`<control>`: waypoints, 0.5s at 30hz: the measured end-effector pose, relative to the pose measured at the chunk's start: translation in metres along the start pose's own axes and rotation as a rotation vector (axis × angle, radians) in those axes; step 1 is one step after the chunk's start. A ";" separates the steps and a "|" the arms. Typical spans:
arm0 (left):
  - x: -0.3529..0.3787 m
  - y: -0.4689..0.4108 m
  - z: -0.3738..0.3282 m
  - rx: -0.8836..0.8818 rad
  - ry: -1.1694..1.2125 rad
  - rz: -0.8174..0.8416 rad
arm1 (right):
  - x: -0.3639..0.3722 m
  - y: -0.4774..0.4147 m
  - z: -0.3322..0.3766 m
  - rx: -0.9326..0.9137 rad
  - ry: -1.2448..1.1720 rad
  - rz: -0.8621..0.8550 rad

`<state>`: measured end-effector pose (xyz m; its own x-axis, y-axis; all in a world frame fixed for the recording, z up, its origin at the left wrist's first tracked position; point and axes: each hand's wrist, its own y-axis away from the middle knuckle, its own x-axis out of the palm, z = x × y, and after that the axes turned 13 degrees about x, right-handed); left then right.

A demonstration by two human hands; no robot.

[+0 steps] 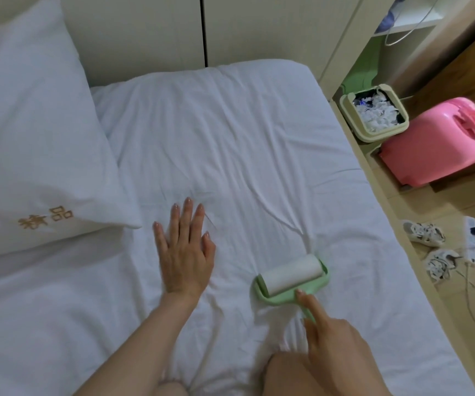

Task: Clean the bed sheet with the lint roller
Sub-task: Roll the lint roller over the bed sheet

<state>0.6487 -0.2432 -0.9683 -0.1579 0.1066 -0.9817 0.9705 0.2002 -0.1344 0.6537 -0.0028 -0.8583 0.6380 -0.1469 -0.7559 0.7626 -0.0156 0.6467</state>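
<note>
**A:** Status on the lint roller (pixel 292 277)?

**B:** It's flat on the bed sheet (pixel 230 132), on the right half of the bed, closer to the right edge than to the pillow (pixel 30 132). Pale green frame, white drum. The sticky paper looks clean from here, though I can't resolve any fine lint on it.

**A:** Grip?

**B:** My right hand (pixel 330 341) is wrapped around the green handle (pixel 310 317), with the index finger (pixel 306 302) laid straight along it and its tip at the frame. My left hand (pixel 184 252) holds nothing. It lies palm down with the fingers spread, pressing the sheet left of the roller, well apart from it.

**A:** Sheet condition?

**B:** White and heavily creased. Wrinkles fan out ahead of the drum and toward the far edge.

**A:** Obstructions?

**B:** The pillow lies along the left edge, and its near corner is just beside my left hand. Off the bed's right edge, on the floor (pixel 456 281), there's a green bin (pixel 373 115) full of white scraps and a pink case (pixel 436 150) touching it. Nearer me are two crumpled shoes (pixel 423 232) and a power strip (pixel 472 241) with cables.
</note>
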 end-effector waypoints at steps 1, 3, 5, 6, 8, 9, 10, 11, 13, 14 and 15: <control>0.000 0.003 -0.001 -0.008 0.003 -0.005 | -0.002 -0.003 0.006 -0.017 0.027 -0.006; 0.001 0.012 -0.003 -0.024 0.009 -0.012 | -0.008 -0.020 0.022 -0.080 0.044 -0.086; 0.000 0.022 -0.007 -0.021 0.010 -0.008 | -0.014 -0.049 0.043 -0.134 0.004 -0.193; 0.000 0.025 -0.009 -0.016 0.011 -0.007 | -0.017 -0.064 0.057 -0.154 -0.023 -0.234; -0.001 0.032 -0.010 -0.018 0.020 -0.001 | -0.025 -0.088 0.086 -0.177 -0.092 -0.266; -0.001 0.036 -0.010 -0.018 0.020 -0.001 | -0.030 -0.096 0.099 -0.190 -0.118 -0.267; -0.001 0.039 -0.008 -0.014 0.013 -0.001 | -0.032 -0.100 0.106 -0.198 -0.126 -0.265; -0.001 0.041 -0.006 0.000 0.004 -0.004 | -0.033 -0.100 0.106 -0.204 -0.128 -0.268; 0.000 0.045 -0.001 0.035 -0.003 -0.024 | -0.025 -0.086 0.087 -0.204 -0.121 -0.270; 0.001 0.045 0.000 0.044 -0.004 -0.047 | -0.017 -0.073 0.070 -0.199 -0.119 -0.261; 0.002 0.045 0.001 0.045 -0.007 -0.072 | -0.010 -0.057 0.052 -0.187 -0.111 -0.239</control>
<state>0.6920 -0.2347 -0.9768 -0.2263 0.0869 -0.9702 0.9639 0.1631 -0.2103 0.5985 -0.0515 -0.8828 0.4310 -0.2685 -0.8615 0.9023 0.1179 0.4147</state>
